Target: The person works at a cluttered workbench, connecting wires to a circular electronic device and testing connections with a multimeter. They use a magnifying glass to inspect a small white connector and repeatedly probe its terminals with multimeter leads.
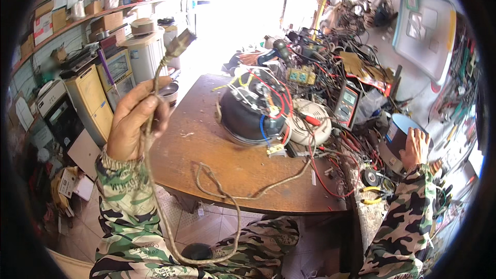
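Note:
My left hand [135, 119] is raised over the left side of the table, its fingers pinched round a power cord [150, 175] just below the plug [178, 46]. From there the beige cord loops down past the table's front edge, then back up across the tabletop toward the right. My right hand [415, 149] grips the rim of a round metal pot [386, 154] with a bluish inside, on the cluttered right side. Between the hands sits a dark round appliance body [250, 113] with red, blue, white and yellow wires exposed on top. A pale round slotted cover [309, 121] lies beside it.
The brown wooden table [181, 139] bears the appliance. A multimeter [347, 102] leans against tangled wires [330, 57] on the right. Yellow-handled pliers [372, 195] and black tape [370, 176] lie near my right forearm. Shelves [77, 26] and appliances line the left wall.

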Tool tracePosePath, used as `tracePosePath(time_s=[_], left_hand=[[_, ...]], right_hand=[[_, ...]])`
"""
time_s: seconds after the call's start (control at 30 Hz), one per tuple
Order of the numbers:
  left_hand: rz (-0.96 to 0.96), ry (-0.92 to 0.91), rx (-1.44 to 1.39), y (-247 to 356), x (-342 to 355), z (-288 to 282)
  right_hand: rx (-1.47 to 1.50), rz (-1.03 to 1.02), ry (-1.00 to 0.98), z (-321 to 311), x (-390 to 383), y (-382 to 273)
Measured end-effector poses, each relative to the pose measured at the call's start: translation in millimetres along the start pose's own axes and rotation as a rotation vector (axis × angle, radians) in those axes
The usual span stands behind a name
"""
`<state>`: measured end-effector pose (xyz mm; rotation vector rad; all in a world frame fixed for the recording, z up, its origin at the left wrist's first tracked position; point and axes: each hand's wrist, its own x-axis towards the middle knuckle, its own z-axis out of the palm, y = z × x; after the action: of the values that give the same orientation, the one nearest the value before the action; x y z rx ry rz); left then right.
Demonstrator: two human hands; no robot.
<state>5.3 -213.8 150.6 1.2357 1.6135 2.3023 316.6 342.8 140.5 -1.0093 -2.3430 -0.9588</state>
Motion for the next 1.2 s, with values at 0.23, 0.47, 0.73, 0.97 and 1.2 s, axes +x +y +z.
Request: tracePosePath(time_s=[0.23,0.47,0.73,0.97,1.2], left_hand=[[-0.144,-0.020,-0.068,-66,80,-44],[-0.129,-0.004,0.102,-101,157,-88],[0.240,-0.257,0.213,-135,207,-56],[0.160,-0.328,0.354,-145,213,-78],[0.270,-0.405,0.420,-161,229,-68]], right_hand=[[0.537,-0.273,0.131,-116,51,-145],[1.115,-0.523,0.047,-200,128,-323],[1.146,-0.462,-0.077,-204,149,-366],[1.343,-0.559,-0.224,-175,165,-402],[1.374,-0.479,-0.112,-174,164,-397]])
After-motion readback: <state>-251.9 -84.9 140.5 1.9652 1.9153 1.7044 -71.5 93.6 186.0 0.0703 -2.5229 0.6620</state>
